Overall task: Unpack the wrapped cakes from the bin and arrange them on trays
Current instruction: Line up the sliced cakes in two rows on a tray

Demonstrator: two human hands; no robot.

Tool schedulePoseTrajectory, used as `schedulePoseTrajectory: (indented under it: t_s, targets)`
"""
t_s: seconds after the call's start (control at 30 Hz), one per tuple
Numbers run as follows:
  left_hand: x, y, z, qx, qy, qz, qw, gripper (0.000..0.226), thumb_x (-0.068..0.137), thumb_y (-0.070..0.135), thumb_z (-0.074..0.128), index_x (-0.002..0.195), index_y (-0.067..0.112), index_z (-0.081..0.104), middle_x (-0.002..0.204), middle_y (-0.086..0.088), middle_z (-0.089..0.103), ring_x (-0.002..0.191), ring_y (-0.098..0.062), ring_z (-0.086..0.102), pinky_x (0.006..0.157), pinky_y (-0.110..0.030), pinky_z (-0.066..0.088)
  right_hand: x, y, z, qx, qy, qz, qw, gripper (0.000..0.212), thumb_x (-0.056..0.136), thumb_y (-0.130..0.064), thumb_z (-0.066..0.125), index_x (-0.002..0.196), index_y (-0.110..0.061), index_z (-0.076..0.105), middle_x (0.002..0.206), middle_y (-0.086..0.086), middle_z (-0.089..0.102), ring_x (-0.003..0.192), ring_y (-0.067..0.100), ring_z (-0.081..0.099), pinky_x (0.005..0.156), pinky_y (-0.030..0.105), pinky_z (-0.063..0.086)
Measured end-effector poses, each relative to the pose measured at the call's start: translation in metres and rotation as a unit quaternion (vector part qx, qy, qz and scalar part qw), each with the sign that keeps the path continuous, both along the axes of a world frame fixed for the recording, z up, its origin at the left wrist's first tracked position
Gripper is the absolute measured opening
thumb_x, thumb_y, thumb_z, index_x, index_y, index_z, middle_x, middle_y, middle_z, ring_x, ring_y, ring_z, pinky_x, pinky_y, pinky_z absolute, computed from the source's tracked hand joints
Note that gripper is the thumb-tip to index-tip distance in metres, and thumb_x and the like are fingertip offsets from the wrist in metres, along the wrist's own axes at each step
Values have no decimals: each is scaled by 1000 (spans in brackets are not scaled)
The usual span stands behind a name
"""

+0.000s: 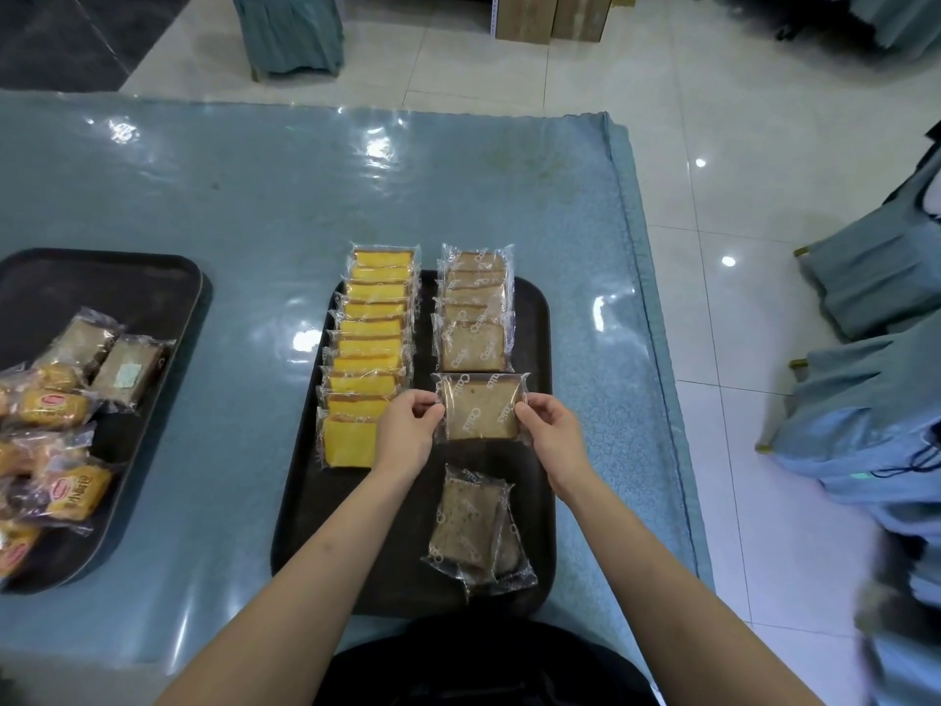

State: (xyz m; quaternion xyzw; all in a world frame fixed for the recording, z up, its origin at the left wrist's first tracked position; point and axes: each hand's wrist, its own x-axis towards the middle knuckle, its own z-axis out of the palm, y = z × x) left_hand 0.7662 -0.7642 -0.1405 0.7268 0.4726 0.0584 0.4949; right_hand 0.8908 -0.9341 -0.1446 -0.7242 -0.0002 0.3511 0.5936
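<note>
Both hands pinched a brown cake [481,407] by its wrapper edges, the left hand [407,430] at its left side and the right hand [550,435] at its right, above the tray [534,318], just before the brown row [473,308].
</note>
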Motion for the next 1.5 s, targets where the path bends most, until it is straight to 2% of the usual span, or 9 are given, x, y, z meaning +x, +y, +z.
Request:
schedulePoseTrajectory:
  t_s: [0.23,0.37,0.5,0.6,0.8,1.07,1.23,1.4,1.5]
  targets:
    - [29,16,-4,64,31,-9,997,18,102,17,63,119,14,69,104,5,66,96,-12,61,81,-25,45,20,18,-10,-30,-45,27,998,18,100,-12,66,114,-22,72,107,-1,76,100,16,73,91,35,62]
    - [43,19,-10,59,35,-4,998,21,103,15,61,123,13,68,109,3,66,101,-14,62,84,-26,45,32,30,-14,-45,-65,31,996,23,101,-9,63,114,-27,71,110,-5,74,107,13,70,94,31,60]
    - [50,24,-18,61,49,-17,997,26,104,13,58,128,15,65,118,0,66,107,-16,62,87,-27,47,41,38,-21,-68,-81,49,993,30,101,-11,64,126,-27,70,115,-9,73,109,9,68,100,33,57]
    - [55,28,-26,58,61,-15,996,27,103,12,58,128,19,64,119,-2,64,106,-19,64,91,-33,54,44,44,-25,-73,-72,53,993,35,101,-11,64,133,-26,68,116,-9,73,107,8,69,101,33,57]
    - [65,24,-31,50,77,3,996,35,102,12,58,136,22,59,124,-4,63,105,-18,63,97,-40,55,44,52,-26,-70,-61,62,994,42,102,-8,62,141,-24,63,117,-9,71,105,4,67,89,17,52]
    - [73,25,-33,17,90,1,996,53,101,8,55,153,18,46,138,-11,57,121,-26,60,104,-40,50,48,58,-27,-98,-63,80,990,43,103,-12,62,143,-25,59,125,-10,67,108,5,64,99,27,52]
    - [78,24,-33,4,98,-3,995,59,101,8,52,158,17,38,145,-13,55,129,-28,57,110,-42,48,47,59,-29,-111,-52,78,989,44,103,-13,62,146,-20,57,134,-7,65,117,8,62,108,32,50]
    - [76,21,-29,-15,86,28,996,64,101,4,54,160,16,32,147,-9,55,132,-26,55,111,-42,47,46,58,-26,-114,-50,80,989,42,103,-11,61,144,-21,58,122,-7,65,111,7,62,96,22,49]
    - [73,16,-28,-8,87,34,996,55,102,2,52,154,15,41,145,-8,56,131,-25,56,105,-35,46,45,55,-25,-119,-51,80,988,37,104,-10,60,138,-23,58,110,-10,62,99,4,61,82,11,45]
